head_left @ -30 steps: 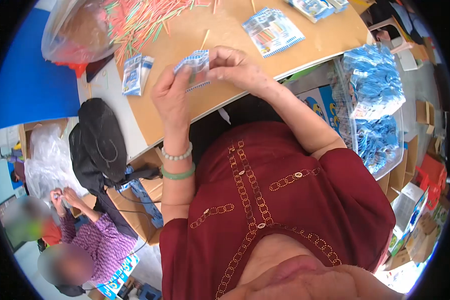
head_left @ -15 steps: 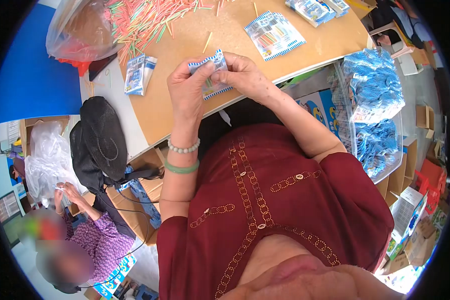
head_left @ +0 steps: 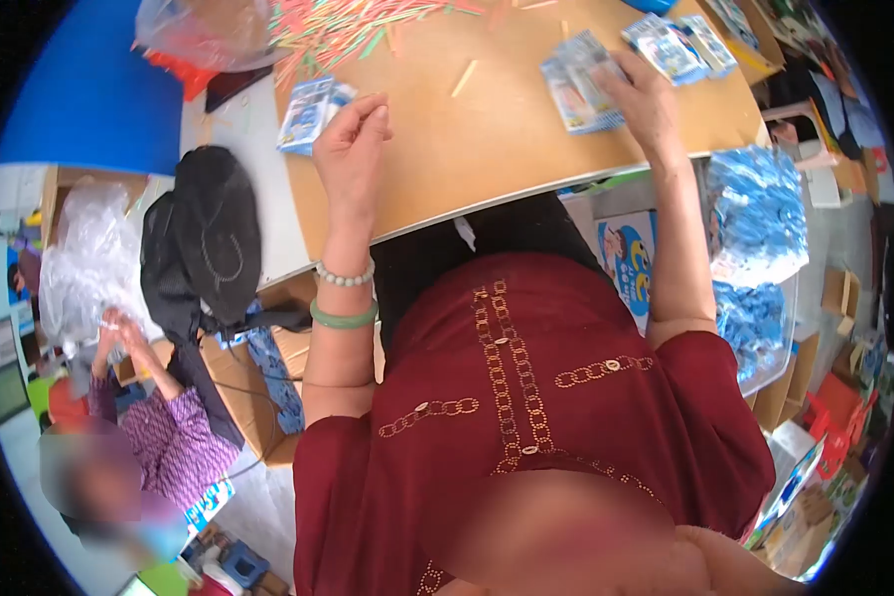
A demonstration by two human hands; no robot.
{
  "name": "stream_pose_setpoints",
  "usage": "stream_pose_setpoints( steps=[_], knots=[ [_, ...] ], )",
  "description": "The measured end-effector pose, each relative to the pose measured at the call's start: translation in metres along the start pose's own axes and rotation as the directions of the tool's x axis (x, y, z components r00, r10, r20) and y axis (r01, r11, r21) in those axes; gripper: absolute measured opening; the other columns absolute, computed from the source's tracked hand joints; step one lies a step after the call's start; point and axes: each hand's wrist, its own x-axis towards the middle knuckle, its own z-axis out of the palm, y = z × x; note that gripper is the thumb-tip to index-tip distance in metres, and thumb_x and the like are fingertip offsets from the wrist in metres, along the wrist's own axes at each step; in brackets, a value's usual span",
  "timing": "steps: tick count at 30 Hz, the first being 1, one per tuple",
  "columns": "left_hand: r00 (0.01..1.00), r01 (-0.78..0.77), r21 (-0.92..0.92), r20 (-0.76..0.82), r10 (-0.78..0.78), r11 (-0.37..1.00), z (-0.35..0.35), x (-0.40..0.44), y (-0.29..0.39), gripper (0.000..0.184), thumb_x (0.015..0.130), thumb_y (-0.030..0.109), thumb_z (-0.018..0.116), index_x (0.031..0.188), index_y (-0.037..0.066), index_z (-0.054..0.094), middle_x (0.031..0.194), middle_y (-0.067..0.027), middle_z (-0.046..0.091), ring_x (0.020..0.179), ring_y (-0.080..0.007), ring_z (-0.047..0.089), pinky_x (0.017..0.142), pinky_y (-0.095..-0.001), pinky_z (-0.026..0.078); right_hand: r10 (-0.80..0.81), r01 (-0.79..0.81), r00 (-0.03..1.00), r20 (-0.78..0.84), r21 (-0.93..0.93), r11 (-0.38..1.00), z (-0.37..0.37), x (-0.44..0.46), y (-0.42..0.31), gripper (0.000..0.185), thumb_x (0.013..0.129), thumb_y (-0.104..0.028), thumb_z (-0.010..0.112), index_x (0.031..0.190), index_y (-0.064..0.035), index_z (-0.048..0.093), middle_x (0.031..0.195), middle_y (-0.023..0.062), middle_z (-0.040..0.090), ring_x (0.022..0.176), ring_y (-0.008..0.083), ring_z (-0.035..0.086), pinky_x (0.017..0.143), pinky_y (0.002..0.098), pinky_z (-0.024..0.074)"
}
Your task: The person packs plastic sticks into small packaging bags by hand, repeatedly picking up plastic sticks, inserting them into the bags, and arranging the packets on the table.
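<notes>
My left hand (head_left: 353, 139), with a beaded bracelet and a green bangle on its wrist, is curled closed above the table's left part, and nothing shows in its fingers. Just beside it lie blue-and-white packets (head_left: 306, 114). Farther right, my right hand (head_left: 646, 104) has its fingers on a blue-and-white plastic packet (head_left: 574, 97) at a small pile of similar ones. Motion blurs the packet slightly, and my fingers cover its right side. Another group of packets (head_left: 666, 48) lies just beyond that hand.
Thin pink, green and yellow sticks (head_left: 368, 25) are heaped at the table's far side, one loose stick (head_left: 464, 77) nearer. A clear bag (head_left: 204, 35) stands far left. Clear bins of blue-and-white wrappers (head_left: 755, 219) stand right. A black mesh bag (head_left: 209, 228) and another person (head_left: 174, 437) are left.
My hands have parted. The packet both held in front of me is gone from there; my right hand has moved right to the packet pile. My left hand has moved slightly left, closed.
</notes>
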Motion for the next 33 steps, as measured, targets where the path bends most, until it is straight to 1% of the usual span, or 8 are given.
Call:
stream_pose_setpoints(
  steps=[5, 8, 12, 14, 21, 25, 29, 33],
  knots=[
    [0.949, -0.111, 0.775, -0.103, 0.298, 0.622, -0.062, 0.031, -0.005, 0.025, 0.082, 0.02, 0.067, 0.098, 0.001, 0.065, 0.095, -0.0146, 0.066, 0.081, -0.0289, 0.062, 0.072, -0.0386, 0.049, -0.412, 0.218, 0.872, -0.265, -0.544, 0.81, 0.014, 0.004, -0.008, 0.029, 0.081, -0.019, 0.062, 0.105, -0.0028, 0.063, 0.095, 0.0141, 0.064, 0.085, 0.026, 0.062, 0.077, 0.0327, 0.0478],
    [0.942, 0.028, 0.966, -0.111, 0.317, 0.256, -0.079, 0.054, -0.007, 0.033, 0.076, 0.031, 0.069, 0.095, 0.003, 0.066, 0.095, -0.0186, 0.064, 0.09, -0.0352, 0.06, 0.076, -0.0454, 0.048, -0.185, 0.169, 0.976, -0.111, -0.135, 0.976, 0.045, 0.01, -0.025, 0.029, 0.082, -0.02, 0.06, 0.107, -0.0052, 0.063, 0.103, 0.0151, 0.062, 0.094, 0.0286, 0.061, 0.084, 0.0352, 0.0466],
    [0.971, 0.234, 0.914, -0.235, -0.038, 0.332, -0.086, 0.072, -0.008, 0.043, 0.075, 0.041, 0.068, 0.099, 0.004, 0.065, 0.096, -0.0178, 0.063, 0.097, -0.0342, 0.059, 0.08, -0.0451, 0.047, -0.42, 0.484, 0.869, 0.26, -0.281, 0.829, 0.09, 0.029, -0.082, 0.03, 0.081, -0.013, 0.056, 0.109, -0.0052, 0.06, 0.107, 0.0153, 0.059, 0.104, 0.0319, 0.056, 0.088, 0.0377, 0.0448],
    [0.973, 0.225, 0.903, -0.228, -0.034, 0.366, -0.087, 0.076, -0.01, 0.046, 0.075, 0.042, 0.068, 0.1, 0.004, 0.065, 0.097, -0.0178, 0.063, 0.097, -0.0346, 0.059, 0.08, -0.0457, 0.047, -0.56, 0.626, 0.78, 0.28, -0.362, 0.691, 0.12, 0.062, -0.092, 0.021, 0.075, -0.01, 0.058, 0.093, -0.001, 0.062, 0.086, 0.015, 0.061, 0.097, 0.0319, 0.057, 0.085, 0.0407, 0.046],
    [0.943, 0.252, 0.891, -0.313, 0.11, 0.377, -0.086, 0.078, -0.011, 0.048, 0.071, 0.041, 0.071, 0.1, 0.003, 0.064, 0.097, -0.0185, 0.064, 0.092, -0.035, 0.061, 0.078, -0.0457, 0.048, -0.397, 0.572, 0.819, 0.415, -0.65, 0.5, 0.204, 0.166, -0.108, 0.027, 0.078, -0.015, 0.06, 0.103, -0.0031, 0.059, 0.105, 0.0149, 0.061, 0.105, 0.029, 0.056, 0.09, 0.0432, 0.0458],
    [0.966, 0.252, 0.811, -0.245, -0.084, 0.528, -0.097, 0.083, -0.028, 0.043, 0.071, 0.036, 0.072, 0.094, 0.001, 0.064, 0.089, -0.018, 0.066, 0.084, -0.034, 0.063, 0.073, -0.0428, 0.049, -0.275, 0.634, 0.77, 0.575, -0.646, 0.424, 0.205, 0.188, -0.125, 0.028, 0.08, -0.018, 0.057, 0.103, -0.002, 0.058, 0.105, 0.0153, 0.061, 0.104, 0.0305, 0.057, 0.088, 0.0447, 0.0463],
    [0.967, 0.199, 0.667, -0.251, -0.036, 0.718, -0.104, 0.091, -0.04, 0.037, 0.072, 0.034, 0.071, 0.086, 0.0, 0.064, 0.082, -0.0176, 0.066, 0.078, -0.0339, 0.063, 0.068, -0.0406, 0.048, -0.238, 0.526, 0.828, 0.507, -0.558, 0.642, 0.21, 0.197, -0.117, 0.025, 0.081, -0.019, 0.054, 0.1, -0.0028, 0.057, 0.102, 0.0157, 0.062, 0.1, 0.0322, 0.058, 0.086, 0.0465, 0.0472],
    [0.947, 0.225, 0.658, -0.321, -0.002, 0.719, -0.095, 0.083, -0.018, 0.032, 0.076, 0.033, 0.068, 0.079, 0.001, 0.063, 0.077, -0.0173, 0.065, 0.074, -0.0354, 0.062, 0.065, -0.0411, 0.046, -0.445, 0.596, 0.801, 0.401, -0.615, 0.517, 0.206, 0.189, -0.104, 0.022, 0.083, -0.018, 0.052, 0.098, -0.0028, 0.055, 0.1, 0.0183, 0.062, 0.096, 0.0334, 0.06, 0.085, 0.0471, 0.0475]
  ],
)
